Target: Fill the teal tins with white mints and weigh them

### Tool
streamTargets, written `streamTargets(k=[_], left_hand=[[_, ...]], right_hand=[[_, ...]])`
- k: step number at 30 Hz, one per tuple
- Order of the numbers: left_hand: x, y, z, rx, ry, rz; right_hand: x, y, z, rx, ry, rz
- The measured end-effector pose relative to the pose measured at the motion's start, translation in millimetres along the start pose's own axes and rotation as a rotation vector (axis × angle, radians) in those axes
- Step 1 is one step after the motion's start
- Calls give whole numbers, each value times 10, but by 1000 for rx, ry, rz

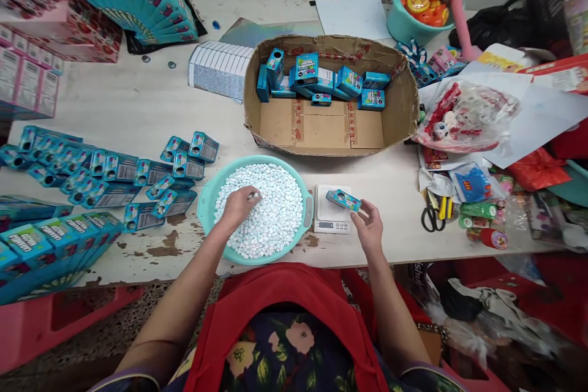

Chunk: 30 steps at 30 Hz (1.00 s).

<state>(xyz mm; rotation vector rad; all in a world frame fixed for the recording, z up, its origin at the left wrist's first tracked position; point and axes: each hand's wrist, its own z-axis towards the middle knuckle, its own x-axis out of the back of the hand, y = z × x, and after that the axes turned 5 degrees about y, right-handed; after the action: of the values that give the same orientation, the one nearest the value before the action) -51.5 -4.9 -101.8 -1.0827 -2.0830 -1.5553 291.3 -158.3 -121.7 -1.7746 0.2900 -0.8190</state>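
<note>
Head view: at centre, left hand (pixel 239 207) is hovering over white pellets (pixel 271 220) in teal basin (pixel 260 260), fingertips pinching narrowly, contents unclear. Right of centre, right hand (pixel 369 225) is holding blue box (pixel 345 199) over white scale (pixel 329 213).

Teal bucket (pixel 403 29), orange-yellow toys (pixel 419 1) inside, back right; white paper sheet (pixel 351 16) just beside; black-handled scissors (pixel 430 211) right.

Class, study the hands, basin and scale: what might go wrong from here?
The teal basin sits near the edge of the table, so a knock might spill its white pieces. The right hand holds a small blue box by one end over the scale; a loose grip might drop it.
</note>
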Motion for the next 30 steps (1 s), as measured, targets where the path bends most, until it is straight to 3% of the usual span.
streamTargets(k=[3,5,7,10,13,16,19,22,30], left_hand=[[115,-43,17,214,-29,-565],[143,67,30,268,-90,-689],[93,326,54,192,-203,-571],[-168,911,109,-160,-381,-238],[-579,1480,163,-523,-431,119],[-943,1811,201,-675,-421,392],[-1129,1898,227,-748,-409,566],[-1161,1865,237,-796,-394,620],[-1080,1831,228,-791,-378,424]], right_hand=[[1,10,-25,-3,-4,-10],[13,36,-39,-3,12,-8],[32,75,-51,-5,38,-2],[79,141,-73,-12,92,25],[151,208,-113,-33,141,54],[245,287,-173,-67,174,75],[334,382,-240,-122,205,101],[377,459,-290,-179,234,125],[289,430,-277,-198,207,148]])
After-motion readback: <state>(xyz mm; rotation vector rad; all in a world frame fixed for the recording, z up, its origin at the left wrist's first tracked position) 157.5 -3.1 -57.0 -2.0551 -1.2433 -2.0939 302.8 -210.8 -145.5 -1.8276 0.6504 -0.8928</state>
